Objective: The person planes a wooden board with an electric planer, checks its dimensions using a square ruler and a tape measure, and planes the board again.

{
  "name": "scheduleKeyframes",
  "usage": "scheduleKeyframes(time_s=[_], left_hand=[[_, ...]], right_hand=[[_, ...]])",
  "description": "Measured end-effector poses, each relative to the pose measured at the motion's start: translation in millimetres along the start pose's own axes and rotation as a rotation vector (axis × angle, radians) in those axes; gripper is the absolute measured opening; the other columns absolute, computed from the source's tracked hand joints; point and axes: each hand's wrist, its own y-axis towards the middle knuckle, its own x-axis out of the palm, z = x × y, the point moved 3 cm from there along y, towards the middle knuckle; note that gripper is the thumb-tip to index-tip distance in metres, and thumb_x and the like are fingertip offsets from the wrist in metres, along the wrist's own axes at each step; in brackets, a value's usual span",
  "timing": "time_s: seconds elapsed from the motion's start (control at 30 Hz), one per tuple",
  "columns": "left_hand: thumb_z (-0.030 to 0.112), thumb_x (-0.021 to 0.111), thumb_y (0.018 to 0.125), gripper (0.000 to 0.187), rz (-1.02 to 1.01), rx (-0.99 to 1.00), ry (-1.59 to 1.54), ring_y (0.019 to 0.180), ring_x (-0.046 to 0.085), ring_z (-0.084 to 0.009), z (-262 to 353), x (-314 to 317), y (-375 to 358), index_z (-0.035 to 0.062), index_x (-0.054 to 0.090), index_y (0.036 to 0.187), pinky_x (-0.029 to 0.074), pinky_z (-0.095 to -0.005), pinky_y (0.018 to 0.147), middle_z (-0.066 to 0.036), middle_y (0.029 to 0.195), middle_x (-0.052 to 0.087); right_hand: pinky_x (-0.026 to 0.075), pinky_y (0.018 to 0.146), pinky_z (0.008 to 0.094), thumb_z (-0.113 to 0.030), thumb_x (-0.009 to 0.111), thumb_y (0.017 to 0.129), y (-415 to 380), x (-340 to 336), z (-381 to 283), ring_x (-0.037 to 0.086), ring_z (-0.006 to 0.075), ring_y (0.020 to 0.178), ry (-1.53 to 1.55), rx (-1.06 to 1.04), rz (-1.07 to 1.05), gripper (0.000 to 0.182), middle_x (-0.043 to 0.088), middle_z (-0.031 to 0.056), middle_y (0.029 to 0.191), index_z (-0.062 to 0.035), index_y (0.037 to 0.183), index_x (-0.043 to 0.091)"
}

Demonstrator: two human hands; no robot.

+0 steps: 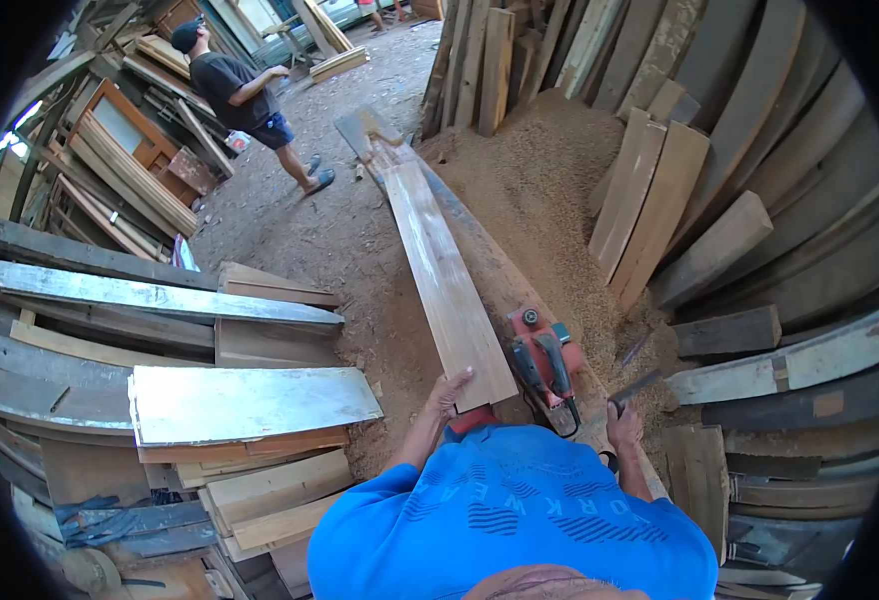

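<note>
Left hand grips the plank; right hand clasps a dark blade; planer (red) at right hand's ten o'clock.

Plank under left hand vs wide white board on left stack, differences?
Colour: the plank is brown with pale streaks, the white board whitish on top.
Pose: the plank runs forward, the white board lies crosswise.
Contact: the left hand holds the plank's near end, no hand touches the white board.
Both are flat boards.
</note>
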Motion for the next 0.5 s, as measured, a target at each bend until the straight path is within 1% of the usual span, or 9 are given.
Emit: scheduleKeyframes(time_s=[0.03, 0.13, 0.17, 0.27, 0.37, 0.43, 0.47, 0.5], left_hand=[[0.025, 0.086, 0.083, 0.065, -0.001, -0.026, 0.022, 0.106, 0.070, -0.0309, -4.6, -0.2, 4.3, -0.0012, 0.055, 0.134, 0.061, -0.0514, 0.087, -0.018, 0.120, 0.067], [0.024, 0.089, 0.078, 0.072, 0.116, -0.110, 0.092, 0.109, 0.069, -0.0347, -26.6, -7.9, 24.5, -0.0028, 0.054, 0.135, 0.059, -0.0553, 0.091, -0.020, 0.120, 0.068], [0.024, 0.088, 0.079, 0.071, 0.168, -0.128, 0.132, 0.105, 0.070, -0.0351, -31.2, -12.4, 28.7, -0.0036, 0.054, 0.135, 0.060, -0.0532, 0.089, -0.021, 0.120, 0.069], [0.021, 0.087, 0.080, 0.063, 0.266, -0.046, 0.371, 0.101, 0.071, -0.0327, -24.0, -19.5, 26.7, -0.0070, 0.060, 0.130, 0.061, -0.0462, 0.084, -0.019, 0.116, 0.071], [0.027, 0.089, 0.078, 0.061, 0.323, 0.008, 0.636, 0.099, 0.072, -0.0309, -14.5, -38.2, 30.5, -0.0077, 0.065, 0.124, 0.060, -0.0414, 0.081, -0.019, 0.113, 0.073], [0.032, 0.089, 0.077, 0.064, 0.350, -0.010, 0.769, 0.099, 0.072, -0.0297, -24.0, -85.6, 62.7, -0.0069, 0.067, 0.122, 0.059, -0.0413, 0.081, -0.018, 0.113, 0.073], [0.035, 0.090, 0.076, 0.065, 0.358, -0.015, 0.832, 0.098, 0.072, -0.0291, -14.5, -84.0, 67.7, -0.0064, 0.068, 0.122, 0.058, -0.0412, 0.081, -0.017, 0.112, 0.073], [0.037, 0.089, 0.076, 0.067, 0.307, -0.017, 0.803, 0.099, 0.072, -0.0289, -5.8, -82.3, 71.2, -0.0060, 0.067, 0.123, 0.058, -0.0423, 0.082, -0.017, 0.113, 0.073]], right_hand=[[0.050, 0.079, 0.0529, -0.038, 0.069, 0.092, -11.7, 5.7, 13.5, 0.067, 0.0432, 0.092, -0.005, 0.024, 0.004, 0.036, 0.070, 0.0211, 0.093, -0.0032, 0.100, 0.061], [0.050, 0.083, 0.0537, -0.034, 0.073, 0.088, -37.8, 36.7, 53.2, 0.067, 0.0438, 0.096, -0.068, 0.103, 0.066, 0.036, 0.071, 0.0213, 0.096, -0.0035, 0.105, 0.063], [0.050, 0.084, 0.0538, -0.033, 0.074, 0.087, -45.2, 46.3, 67.0, 0.067, 0.0441, 0.097, -0.104, 0.127, 0.091, 0.037, 0.071, 0.0213, 0.096, -0.0035, 0.106, 0.063], [0.050, 0.086, 0.0530, -0.031, 0.076, 0.085, -50.4, 74.3, 92.2, 0.067, 0.0438, 0.101, -0.057, 0.196, 0.011, 0.037, 0.071, 0.0220, 0.101, -0.0033, 0.107, 0.066], [0.050, 0.089, 0.0534, -0.032, 0.076, 0.084, -67.6, 47.8, 36.8, 0.065, 0.0436, 0.107, -0.036, 0.255, -0.018, 0.038, 0.070, 0.0232, 0.106, -0.0015, 0.105, 0.067], [0.050, 0.091, 0.0542, -0.034, 0.076, 0.083, -64.7, 54.3, 30.1, 0.063, 0.0439, 0.111, -0.103, 0.290, -0.039, 0.041, 0.069, 0.0243, 0.108, -0.0010, 0.106, 0.068], [0.050, 0.092, 0.0546, -0.035, 0.076, 0.083, -59.3, 57.4, 31.6, 0.062, 0.0441, 0.113, -0.139, 0.306, -0.043, 0.042, 0.069, 0.0248, 0.109, -0.0008, 0.106, 0.069], [0.048, 0.095, 0.0555, -0.040, 0.073, 0.085, -55.6, 60.9, 33.2, 0.060, 0.0447, 0.116, -0.191, 0.336, -0.063, 0.046, 0.069, 0.0252, 0.108, -0.0004, 0.109, 0.070]])
